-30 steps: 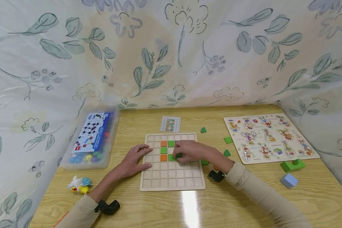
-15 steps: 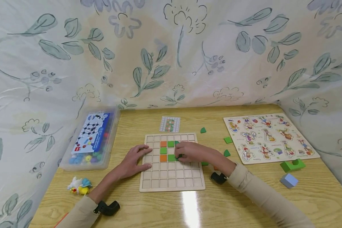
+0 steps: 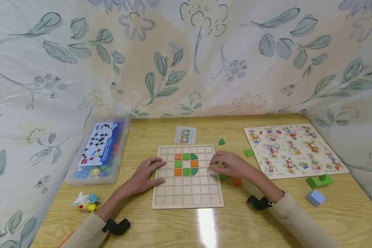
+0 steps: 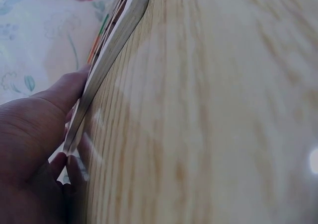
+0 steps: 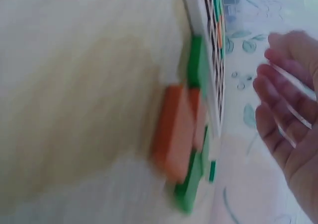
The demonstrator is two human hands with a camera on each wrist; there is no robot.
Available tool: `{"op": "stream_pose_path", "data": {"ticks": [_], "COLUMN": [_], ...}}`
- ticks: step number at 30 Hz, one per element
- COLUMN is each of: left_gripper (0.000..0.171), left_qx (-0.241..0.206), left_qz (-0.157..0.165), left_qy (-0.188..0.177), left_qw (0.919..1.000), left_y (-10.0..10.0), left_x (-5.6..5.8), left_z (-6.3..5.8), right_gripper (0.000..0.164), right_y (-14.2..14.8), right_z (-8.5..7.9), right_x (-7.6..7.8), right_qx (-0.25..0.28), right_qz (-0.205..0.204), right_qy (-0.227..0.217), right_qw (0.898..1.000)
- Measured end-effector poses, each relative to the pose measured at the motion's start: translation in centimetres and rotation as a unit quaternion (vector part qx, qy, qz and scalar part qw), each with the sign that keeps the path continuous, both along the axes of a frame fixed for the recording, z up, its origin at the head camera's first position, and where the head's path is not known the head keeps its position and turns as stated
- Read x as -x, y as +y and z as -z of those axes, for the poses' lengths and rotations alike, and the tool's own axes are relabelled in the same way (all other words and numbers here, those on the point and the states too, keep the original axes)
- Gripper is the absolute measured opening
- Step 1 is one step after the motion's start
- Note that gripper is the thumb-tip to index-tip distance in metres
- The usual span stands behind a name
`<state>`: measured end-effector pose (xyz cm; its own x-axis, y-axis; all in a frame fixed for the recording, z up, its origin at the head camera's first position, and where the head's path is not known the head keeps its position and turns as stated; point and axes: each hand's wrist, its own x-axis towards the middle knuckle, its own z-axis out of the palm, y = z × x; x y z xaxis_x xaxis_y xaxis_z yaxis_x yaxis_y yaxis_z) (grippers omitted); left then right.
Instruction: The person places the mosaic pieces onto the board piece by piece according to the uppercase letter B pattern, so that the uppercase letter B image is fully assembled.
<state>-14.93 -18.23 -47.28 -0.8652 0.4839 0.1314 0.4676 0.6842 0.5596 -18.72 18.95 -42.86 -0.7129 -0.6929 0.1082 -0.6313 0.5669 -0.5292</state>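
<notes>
A wooden grid board point(image 3: 187, 199) lies mid-table with orange and green tiles set in its cells. The tiles form a ring around one bare cell, with an orange square point(image 3: 194, 163) on the ring's right side. Above and below that square sit a green quarter-round point(image 3: 194, 156) and another green quarter-round point(image 3: 194, 171). My left hand point(image 3: 145, 175) rests on the board's left edge, fingers and thumb spread; in the left wrist view the thumb point(image 4: 64, 90) lies along the rim. Over the board's right edge, my right hand point(image 3: 230, 165) hovers with loosely bent fingers and holds nothing.
A pattern card point(image 3: 185, 135) lies behind the board. Loose tiles, including an orange one point(image 3: 237, 181) and a green one point(image 3: 248, 152), lie to the right. A peg puzzle point(image 3: 291, 148), green block point(image 3: 319, 180), blue block point(image 3: 315, 197), bead box point(image 3: 99, 151) and toy figure point(image 3: 87, 202) stand around.
My right hand has let go of the lower green quarter-round and moved right to the board's edge, uncovering the orange square and both quarter-rounds. The left hand has stayed put.
</notes>
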Motion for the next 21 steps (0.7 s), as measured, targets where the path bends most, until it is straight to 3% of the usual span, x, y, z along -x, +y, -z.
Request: {"op": "stream_pose_path", "data": {"ticks": [4,7,15,21], "left_gripper": [0.062,0.062,0.062,0.061], "left_qx": [-0.001,0.001,0.001,0.003], "left_qz": [0.002,0.002,0.000,-0.003], "left_qy": [0.000,0.003,0.003,0.004], "left_qw": [1.0000,1.0000,1.0000,1.0000], "left_y": [0.1,0.1,0.1,0.0], "left_x": [0.1,0.2,0.3,0.1], "left_z": [-0.1,-0.1,0.0,0.2], "right_gripper": [0.020,0.025,0.030,0.029], "right_y": [2.4,3.9,6.1,6.2], "right_z": [0.5,0.9,1.6,2.3], "right_x": [-0.8,-1.3,-2.4,-2.6], "right_qx": [0.013,0.013,0.005,0.004], "right_qz": [0.054,0.072,0.077,0.084], "right_qy": [0.003,0.005,0.013,0.079], "right_qw": [0.998,0.997,0.997,0.993]}}
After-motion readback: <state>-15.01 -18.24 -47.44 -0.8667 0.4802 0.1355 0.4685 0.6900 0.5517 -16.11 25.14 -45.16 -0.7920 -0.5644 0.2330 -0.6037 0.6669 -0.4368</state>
